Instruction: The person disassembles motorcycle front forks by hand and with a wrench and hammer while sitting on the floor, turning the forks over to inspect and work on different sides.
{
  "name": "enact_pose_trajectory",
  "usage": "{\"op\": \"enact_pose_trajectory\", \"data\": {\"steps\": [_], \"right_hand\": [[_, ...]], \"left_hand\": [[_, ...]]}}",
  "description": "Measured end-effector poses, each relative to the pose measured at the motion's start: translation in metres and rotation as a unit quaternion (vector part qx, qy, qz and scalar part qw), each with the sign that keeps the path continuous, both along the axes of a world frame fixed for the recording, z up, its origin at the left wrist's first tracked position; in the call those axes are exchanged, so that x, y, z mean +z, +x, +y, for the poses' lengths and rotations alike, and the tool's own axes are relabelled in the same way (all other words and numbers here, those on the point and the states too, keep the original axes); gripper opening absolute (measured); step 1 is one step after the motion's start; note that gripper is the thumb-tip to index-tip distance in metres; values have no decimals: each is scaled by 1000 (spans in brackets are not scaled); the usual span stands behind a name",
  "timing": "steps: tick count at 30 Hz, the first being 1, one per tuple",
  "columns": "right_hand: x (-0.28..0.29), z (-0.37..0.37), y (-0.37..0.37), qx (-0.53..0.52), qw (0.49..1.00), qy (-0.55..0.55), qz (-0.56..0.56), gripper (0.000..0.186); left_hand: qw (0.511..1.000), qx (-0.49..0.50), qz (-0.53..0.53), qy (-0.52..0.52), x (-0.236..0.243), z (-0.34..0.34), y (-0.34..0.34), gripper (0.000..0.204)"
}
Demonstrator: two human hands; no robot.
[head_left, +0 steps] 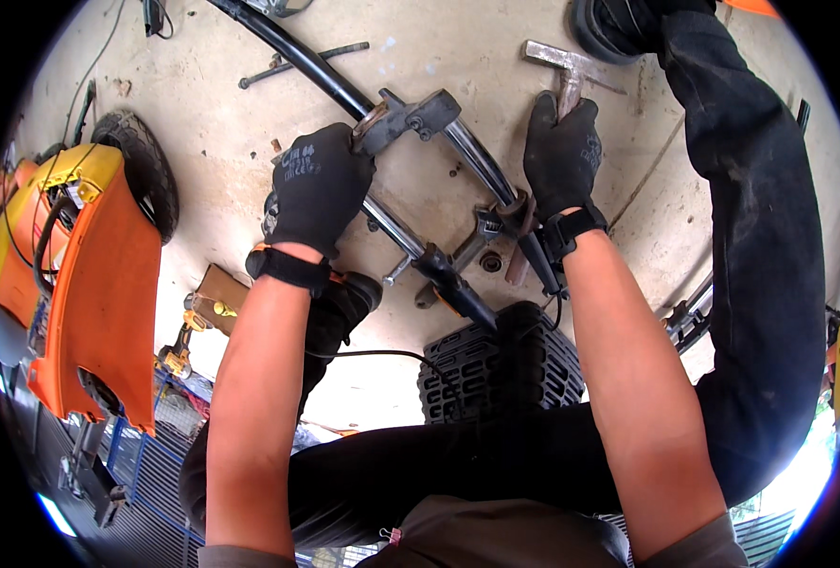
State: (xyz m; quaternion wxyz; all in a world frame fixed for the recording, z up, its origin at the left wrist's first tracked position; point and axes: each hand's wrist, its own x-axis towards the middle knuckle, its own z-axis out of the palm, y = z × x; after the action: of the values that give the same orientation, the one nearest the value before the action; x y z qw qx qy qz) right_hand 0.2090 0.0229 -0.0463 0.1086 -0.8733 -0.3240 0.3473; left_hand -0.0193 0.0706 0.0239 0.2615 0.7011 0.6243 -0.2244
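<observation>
A front fork assembly with two chrome tubes point(477, 159) and a grey clamp point(411, 121) lies slanting across the concrete floor. From the clamp a long black tube point(297, 59) runs to the upper left. My left hand point(321, 180), in a black glove, is closed around the clamp's left end. My right hand point(562, 151), gloved too, grips a hammer point(567, 71) by its handle, with the metal head beyond the fist. Between my arms, at the fork's lower end, lie an adjustable wrench point(467, 248) and dark fork legs point(453, 284).
An orange and yellow scooter body point(107, 284) with a black tyre point(141, 161) stands at left. Beside it a yellow power drill point(181, 346) rests near some cardboard. A black slatted plastic crate point(448, 379) sits before me. A thin rod point(306, 64) lies beyond the fork.
</observation>
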Motion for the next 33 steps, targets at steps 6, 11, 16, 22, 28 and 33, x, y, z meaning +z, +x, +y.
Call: {"op": "enact_pose_trajectory", "data": {"steps": [6,11,16,22,28,33], "right_hand": [[-2,-2,3,18,1000,16,-2,43],[8,15,21,157,984,40,-68,43],[51,38,-24,272,933,225,63,25],[45,9,-88,190,911,7,366,26],[13,-7,-84,434,842,214,240,24],[22,5,-85,471,832,105,272,43]], "left_hand": [[996,59,-40,45,-1,-15,1,17],[995,42,-61,65,-2,-14,-1,10],[988,86,-55,116,-14,-32,3,12],[967,161,-159,113,-18,-41,1,15],[956,142,-176,184,-30,-56,0,16],[918,269,-256,138,-22,-49,-5,20]]}}
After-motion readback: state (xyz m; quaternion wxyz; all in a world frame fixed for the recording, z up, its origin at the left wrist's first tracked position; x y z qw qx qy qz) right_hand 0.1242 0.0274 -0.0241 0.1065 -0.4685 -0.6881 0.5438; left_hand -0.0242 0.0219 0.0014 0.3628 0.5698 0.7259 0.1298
